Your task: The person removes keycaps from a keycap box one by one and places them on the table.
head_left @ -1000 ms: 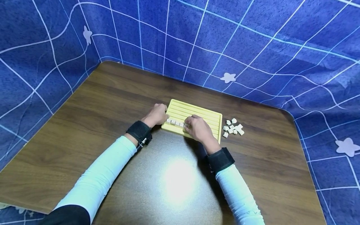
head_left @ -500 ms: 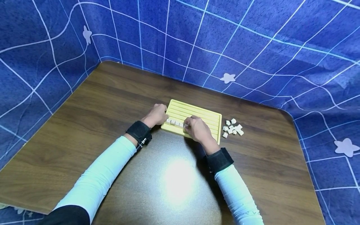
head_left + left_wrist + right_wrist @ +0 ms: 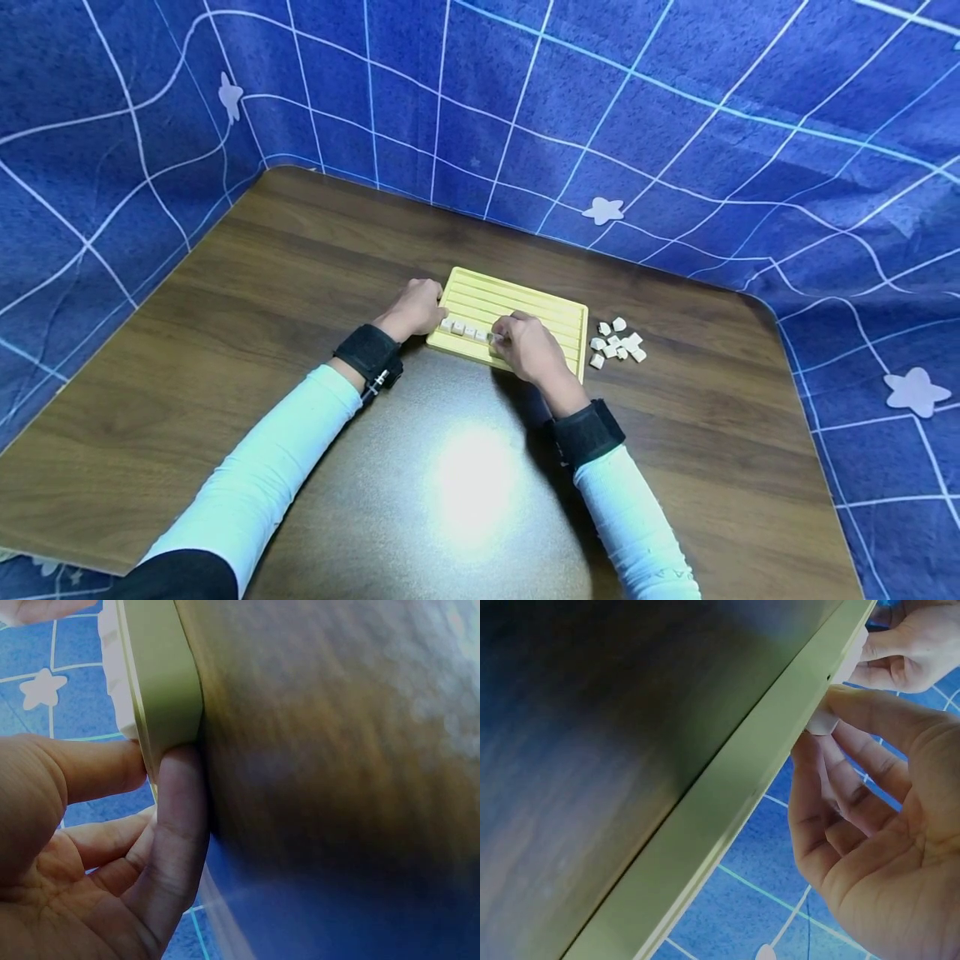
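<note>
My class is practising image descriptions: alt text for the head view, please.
A person's right hand holds a small white block at the end of a row of blocks in a yellow tray, while the left hand grips the tray's left edge. Loose blocks lie on the wooden table, right of the tray.

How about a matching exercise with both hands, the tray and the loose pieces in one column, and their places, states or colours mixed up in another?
Column one:
1. left hand
2. ridged tray
3. loose pieces
4. right hand

Column two:
A. pinching a small white piece
B. scattered on the brown table, beside the tray's right end
C. gripping the tray's left end
D. yellow

Right pairs: 1-C, 2-D, 3-B, 4-A.
</note>
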Motion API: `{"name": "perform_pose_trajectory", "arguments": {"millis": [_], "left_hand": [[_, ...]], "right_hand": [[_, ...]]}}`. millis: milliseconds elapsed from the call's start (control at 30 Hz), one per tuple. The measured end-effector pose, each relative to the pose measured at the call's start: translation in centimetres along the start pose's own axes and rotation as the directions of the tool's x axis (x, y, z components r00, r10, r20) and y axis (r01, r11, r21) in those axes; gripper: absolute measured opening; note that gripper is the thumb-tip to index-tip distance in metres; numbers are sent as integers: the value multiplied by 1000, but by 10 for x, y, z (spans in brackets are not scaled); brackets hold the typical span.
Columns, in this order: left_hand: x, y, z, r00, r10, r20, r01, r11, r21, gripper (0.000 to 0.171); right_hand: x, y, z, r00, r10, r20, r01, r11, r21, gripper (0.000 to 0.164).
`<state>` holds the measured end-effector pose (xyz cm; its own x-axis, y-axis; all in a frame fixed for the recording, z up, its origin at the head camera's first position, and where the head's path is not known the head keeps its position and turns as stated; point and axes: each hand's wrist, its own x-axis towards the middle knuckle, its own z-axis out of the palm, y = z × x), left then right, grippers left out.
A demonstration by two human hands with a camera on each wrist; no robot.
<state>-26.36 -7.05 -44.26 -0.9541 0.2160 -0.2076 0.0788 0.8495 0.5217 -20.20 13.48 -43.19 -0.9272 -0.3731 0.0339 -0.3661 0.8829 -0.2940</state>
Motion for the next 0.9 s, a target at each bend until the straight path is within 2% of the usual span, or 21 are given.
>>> {"name": "perform_pose_trajectory", "arguments": {"millis": [267,500,767,900], "left_hand": [[1,0,1,1000,-16,-4,16,1000,-13,20],[2,1,1,1000,-14,-9,14,1000,-14,19],[3,0,0,1000,-15,2,15,1000,-3,18],[3,0,0,1000,-12,-1,12,1000,7,18]], "right_hand": [[-7,11,-8,998,-29,-58,31,999,33,18],[-18,30,-21,990,-70,-120,76,996,42,13],[-32,59,-28,985,-68,-156,74,997,29,16],[-40,73,-31,985,-41,-168,47,998,32,15]]}}
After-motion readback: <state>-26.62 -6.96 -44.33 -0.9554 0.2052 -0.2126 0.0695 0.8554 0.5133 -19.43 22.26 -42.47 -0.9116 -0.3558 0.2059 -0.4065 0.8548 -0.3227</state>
